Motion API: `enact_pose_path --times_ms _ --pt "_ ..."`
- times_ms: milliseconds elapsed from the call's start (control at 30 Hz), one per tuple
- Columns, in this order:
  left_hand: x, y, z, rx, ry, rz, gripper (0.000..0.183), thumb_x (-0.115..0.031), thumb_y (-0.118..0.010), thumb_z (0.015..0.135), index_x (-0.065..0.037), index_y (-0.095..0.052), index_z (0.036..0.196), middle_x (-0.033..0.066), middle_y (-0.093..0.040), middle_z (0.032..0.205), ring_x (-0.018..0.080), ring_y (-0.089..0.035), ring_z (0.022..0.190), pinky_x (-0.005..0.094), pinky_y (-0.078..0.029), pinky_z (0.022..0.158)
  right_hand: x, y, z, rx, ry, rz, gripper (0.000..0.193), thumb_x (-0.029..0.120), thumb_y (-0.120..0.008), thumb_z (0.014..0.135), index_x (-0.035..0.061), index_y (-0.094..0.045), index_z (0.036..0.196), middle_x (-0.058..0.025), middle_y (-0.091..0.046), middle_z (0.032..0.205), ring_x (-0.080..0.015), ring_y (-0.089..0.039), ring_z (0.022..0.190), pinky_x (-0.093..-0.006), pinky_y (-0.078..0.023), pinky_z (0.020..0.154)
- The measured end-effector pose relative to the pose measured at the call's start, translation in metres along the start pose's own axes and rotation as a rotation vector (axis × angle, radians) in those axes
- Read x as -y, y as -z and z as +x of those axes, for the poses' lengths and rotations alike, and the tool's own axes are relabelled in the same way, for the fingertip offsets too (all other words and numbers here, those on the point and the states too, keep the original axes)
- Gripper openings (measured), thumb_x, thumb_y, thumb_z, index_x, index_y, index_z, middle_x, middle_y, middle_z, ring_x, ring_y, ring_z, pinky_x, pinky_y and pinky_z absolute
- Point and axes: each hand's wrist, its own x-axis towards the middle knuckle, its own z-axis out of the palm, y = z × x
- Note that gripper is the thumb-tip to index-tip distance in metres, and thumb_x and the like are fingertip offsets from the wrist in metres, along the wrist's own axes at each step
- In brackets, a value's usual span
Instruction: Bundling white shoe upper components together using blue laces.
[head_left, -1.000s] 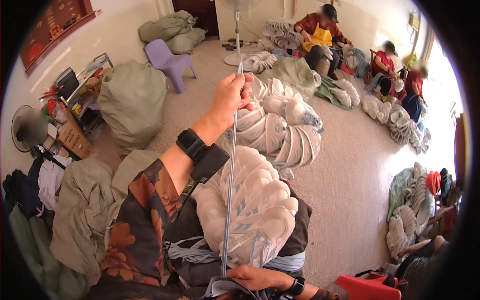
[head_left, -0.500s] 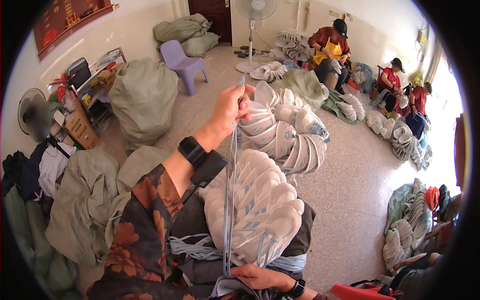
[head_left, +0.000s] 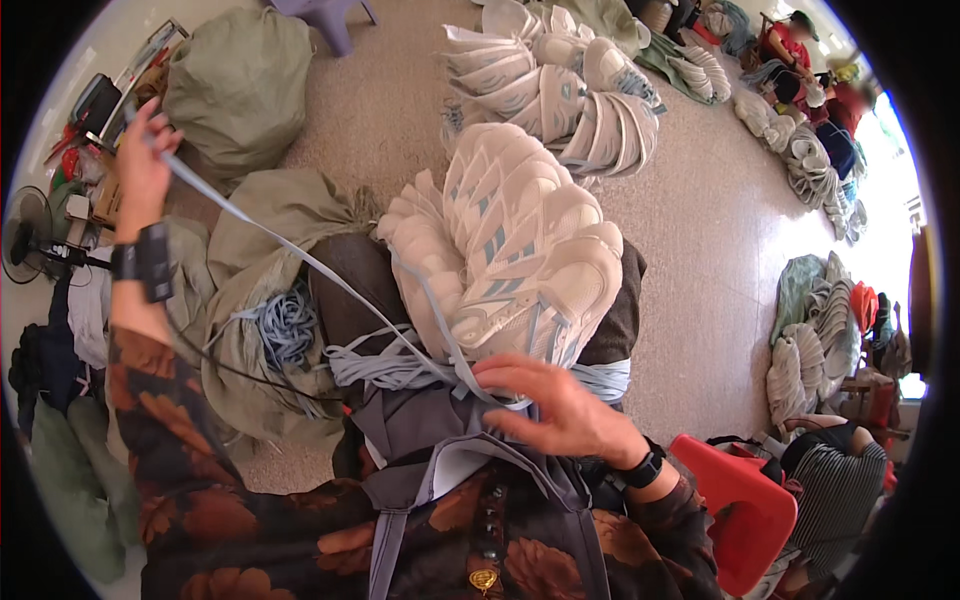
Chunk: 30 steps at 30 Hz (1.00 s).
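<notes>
My left hand (head_left: 148,165) is raised at the far left, its fingers curled around a light blue shoelace (head_left: 300,253). The lace runs taut down across my lap to my right hand (head_left: 562,405). There the right fingers stretch out loosely, thumb apart, with the lace passing by the fingertips. A second strand of lace loops over the shoes. A fan-shaped stack of nested off-white shoe uppers (head_left: 530,210) with blue-grey stripes rests on my lap, just beyond the right hand. A bundle of pale blue shoelaces (head_left: 385,365) lies across my left thigh.
An open sack (head_left: 225,330) holding tangled blue laces (head_left: 288,328) stands at my left, before a big stuffed sack (head_left: 238,90). More stacked shoe uppers (head_left: 560,100) lie on the floor ahead. A red chair (head_left: 735,510) stands at right; people work at far right.
My left hand has swung left from above the shoes, drawing the lace out diagonally. The right hand has moved up slightly and its fingers have spread. The view has tilted downward.
</notes>
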Motion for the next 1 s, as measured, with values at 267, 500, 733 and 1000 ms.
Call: enact_pose_path --times_ms 267,500,733,1000 --pt "-0.068 0.196 -0.092 -0.549 -0.015 0.233 0.01 -0.016 -0.057 0.101 -0.007 -0.06 0.099 -0.0018 -0.039 0.072 0.0106 -0.036 0.059 0.0271 -0.034 0.058 -0.015 0.03 -0.035 -0.025 -0.34 0.346 0.009 0.004 -0.062 0.095 -0.003 -0.066 0.097 -0.0069 -0.069 0.094 -0.0133 -0.064 0.094 -0.0296 -0.051 0.084" --pt "-0.001 0.136 -0.124 -0.345 0.19 0.828 0.022 -0.016 -0.052 0.1 -0.008 -0.067 0.114 -0.0037 -0.046 0.075 0.0072 -0.041 0.062 0.0248 -0.037 0.056 -0.02 0.043 -0.002 -0.38 -0.153 -0.474 0.015 -0.004 -0.063 0.087 -0.0004 -0.065 0.101 -0.016 -0.064 0.084 -0.0319 -0.065 0.071 -0.0368 -0.052 0.063" --pt "0.097 -0.161 -0.226 0.901 -0.308 0.965 0.022 -0.005 -0.067 0.085 -0.002 -0.064 0.106 0.0136 -0.061 0.108 0.0312 -0.06 0.104 0.0389 -0.047 0.094 -0.031 0.04 0.028 -0.219 -0.147 -0.893 0.009 0.009 -0.062 0.089 0.0021 -0.058 0.091 -0.0159 -0.064 0.081 -0.0374 -0.065 0.072 -0.0434 -0.053 0.062" --pt "0.174 -0.254 -0.291 0.959 -0.218 0.561 0.029 -0.006 -0.073 0.077 -0.004 -0.065 0.105 0.0117 -0.058 0.113 0.032 -0.056 0.107 0.039 -0.045 0.093 -0.037 0.04 0.044 -0.064 -0.201 -1.082 0.006 0.008 -0.061 0.085 0.0043 -0.056 0.085 -0.0145 -0.064 0.075 -0.0331 -0.067 0.066 -0.0432 -0.053 0.057"
